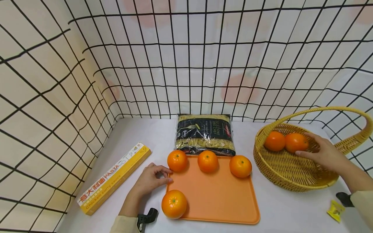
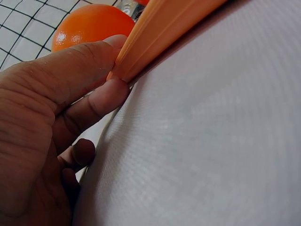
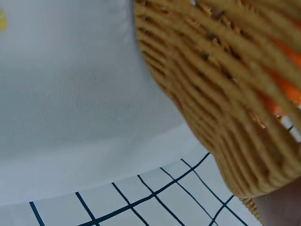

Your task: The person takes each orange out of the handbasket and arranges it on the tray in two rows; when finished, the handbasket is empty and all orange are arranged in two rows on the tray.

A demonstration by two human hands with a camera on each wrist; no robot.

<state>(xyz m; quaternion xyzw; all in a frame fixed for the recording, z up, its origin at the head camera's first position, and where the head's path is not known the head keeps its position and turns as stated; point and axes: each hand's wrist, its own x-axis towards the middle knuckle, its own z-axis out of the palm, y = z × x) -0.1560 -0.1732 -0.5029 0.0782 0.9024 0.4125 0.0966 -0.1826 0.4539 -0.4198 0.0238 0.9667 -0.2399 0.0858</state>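
An orange tray (image 1: 215, 197) lies mid-table with three oranges along its back edge, the middle one (image 1: 208, 161) among them, and another orange (image 1: 174, 204) at its front left corner. My left hand (image 1: 148, 181) pinches the tray's left rim between thumb and finger, and the left wrist view shows the tray edge (image 2: 155, 35) between them. On the right, my right hand (image 1: 326, 153) reaches inside the wicker basket (image 1: 291, 178), its fingers at the right one of two oranges (image 1: 296, 142). In the right wrist view the basket's weave (image 3: 202, 84) hides the fingers.
A bag of pasta (image 1: 205, 134) lies behind the tray. To the left is a long yellow pasta box (image 1: 115, 178). A small yellow packet (image 1: 335, 211) is at the front right. Black wire grid stands along the back and sides. The basket's handle arches up at the right.
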